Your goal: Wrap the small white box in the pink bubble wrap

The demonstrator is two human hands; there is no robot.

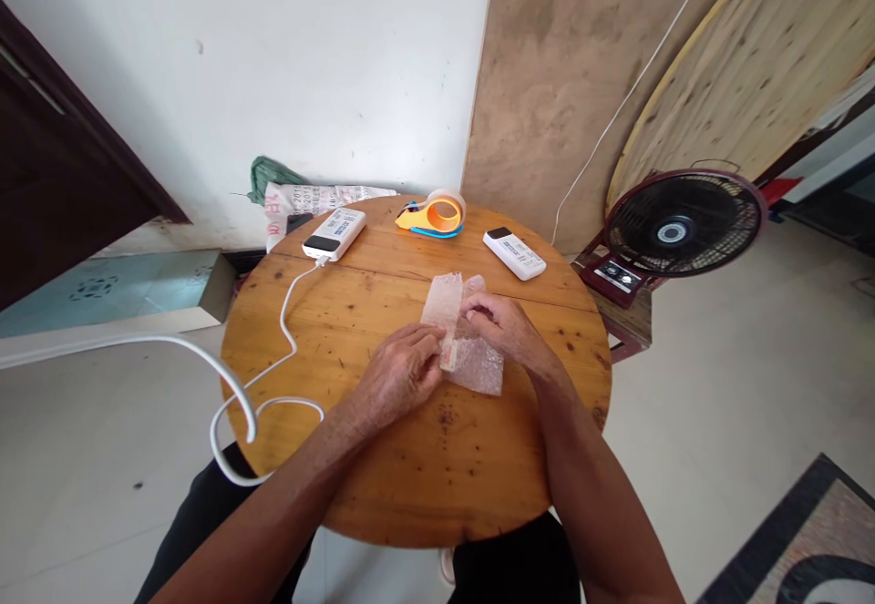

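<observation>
A piece of clear bubble wrap (478, 365) lies on the round wooden table (383, 476), partly folded, with a strip of tape along its left part. My left hand (400, 376) rests on the table with its fingers curled, pinching the wrap's left edge. My right hand (502, 323) presses down on the wrap's upper middle with closed fingers. An orange and blue tape dispenser (434, 214) sits at the table's far edge, apart from both hands.
A white power bank (334, 232) with a white cable (287, 331) lies at the far left of the table, another white device (514, 252) at the far right. A dark floor fan (684, 226) stands to the right. Sacks lean on the wall behind.
</observation>
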